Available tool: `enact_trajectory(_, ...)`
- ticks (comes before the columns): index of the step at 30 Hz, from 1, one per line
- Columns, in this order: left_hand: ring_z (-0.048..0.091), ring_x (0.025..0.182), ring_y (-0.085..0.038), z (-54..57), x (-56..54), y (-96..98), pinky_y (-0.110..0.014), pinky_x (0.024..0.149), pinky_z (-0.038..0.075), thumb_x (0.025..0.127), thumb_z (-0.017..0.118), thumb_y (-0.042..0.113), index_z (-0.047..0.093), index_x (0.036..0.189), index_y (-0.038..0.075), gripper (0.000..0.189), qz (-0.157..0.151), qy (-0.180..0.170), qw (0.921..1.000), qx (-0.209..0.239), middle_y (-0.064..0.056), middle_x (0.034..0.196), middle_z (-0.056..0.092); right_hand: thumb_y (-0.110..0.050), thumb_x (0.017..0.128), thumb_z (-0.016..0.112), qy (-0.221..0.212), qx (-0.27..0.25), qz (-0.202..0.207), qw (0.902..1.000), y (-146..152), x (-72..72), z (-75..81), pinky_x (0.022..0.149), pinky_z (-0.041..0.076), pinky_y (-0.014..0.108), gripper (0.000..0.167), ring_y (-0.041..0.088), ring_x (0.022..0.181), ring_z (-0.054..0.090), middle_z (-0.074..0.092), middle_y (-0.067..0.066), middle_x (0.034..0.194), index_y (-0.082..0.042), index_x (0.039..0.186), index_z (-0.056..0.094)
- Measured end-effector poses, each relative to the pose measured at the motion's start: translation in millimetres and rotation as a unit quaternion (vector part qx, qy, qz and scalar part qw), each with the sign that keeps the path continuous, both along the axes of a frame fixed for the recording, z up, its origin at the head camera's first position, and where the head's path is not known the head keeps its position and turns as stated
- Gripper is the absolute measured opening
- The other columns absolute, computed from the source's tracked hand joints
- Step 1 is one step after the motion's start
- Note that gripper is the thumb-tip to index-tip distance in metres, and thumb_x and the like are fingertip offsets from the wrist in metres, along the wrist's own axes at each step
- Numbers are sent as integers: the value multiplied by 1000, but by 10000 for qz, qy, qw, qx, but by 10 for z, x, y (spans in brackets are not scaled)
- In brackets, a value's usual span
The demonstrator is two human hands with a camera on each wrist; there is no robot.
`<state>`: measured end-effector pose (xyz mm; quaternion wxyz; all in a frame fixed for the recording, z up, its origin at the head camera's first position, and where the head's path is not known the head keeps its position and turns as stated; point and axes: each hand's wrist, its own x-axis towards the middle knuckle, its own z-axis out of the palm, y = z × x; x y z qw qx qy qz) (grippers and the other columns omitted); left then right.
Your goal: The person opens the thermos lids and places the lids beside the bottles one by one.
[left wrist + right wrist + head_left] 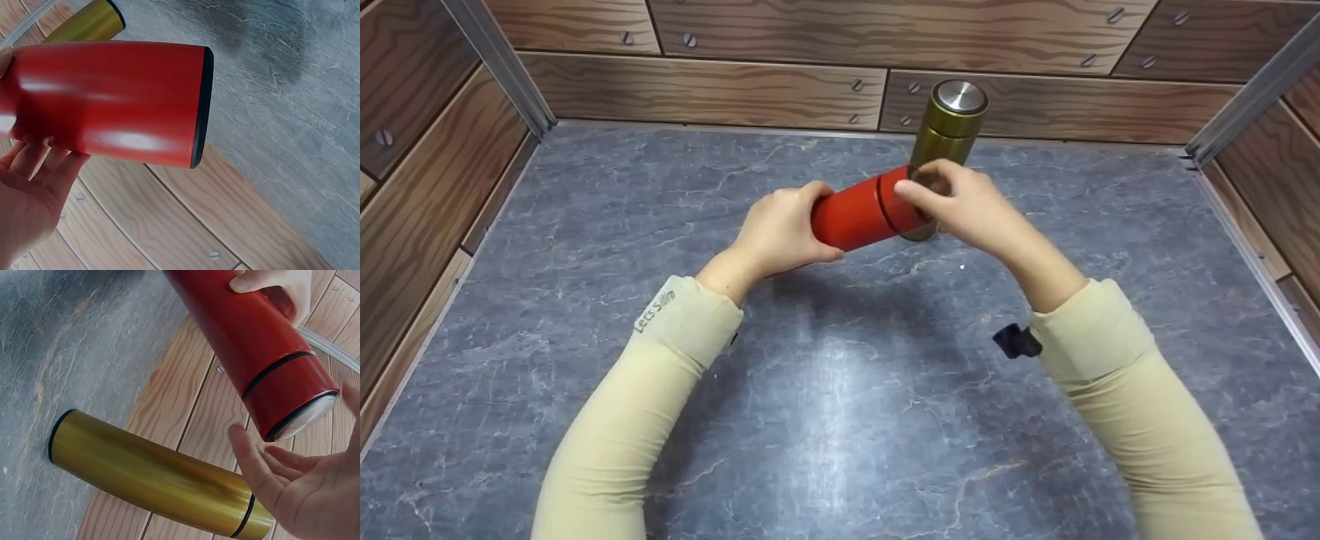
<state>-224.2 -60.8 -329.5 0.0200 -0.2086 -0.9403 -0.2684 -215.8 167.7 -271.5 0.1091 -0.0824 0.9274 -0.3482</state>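
My left hand [782, 229] grips a red thermos flask [851, 215] around its body and holds it tilted above the table. In the left wrist view the flask's black-rimmed base [202, 107] faces right. At the flask's other end is a red lid with a silver top [308, 418], marked off by a dark ring. Beside this lid my right hand [971, 202] has its thumb and fingers spread loosely; the right wrist view shows a gap between fingers and lid. A gold thermos flask [951, 135] stands upright behind, partly hidden by the right hand.
The grey marbled tabletop [825, 420] is bounded by wood-patterned panels [720, 90] at the back and both sides. Metal posts [502, 67] stand in the back corners. A small black piece [1017, 341] shows by the right sleeve cuff.
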Motion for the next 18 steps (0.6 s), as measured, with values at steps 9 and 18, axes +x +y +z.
enact_trajectory(9,61,93,-24,-5,1,-11,-40,83,50,66,78,37,54,123,11,67,-36,-13,9999,-105,-9,108,66,-19,85,63,326,-281,872,9953,22,-12,-14,100,41,45,61,27,116,51,52,16,129,-5,137,37)
enact_trajectory(18,62,91,-23,-20,-13,-3,-39,82,50,65,79,37,54,123,11,68,27,-45,10000,62,-9,107,66,-51,86,57,8,-60,100,9999,-16,0,-13,97,43,44,73,27,118,51,51,17,134,-5,139,36)
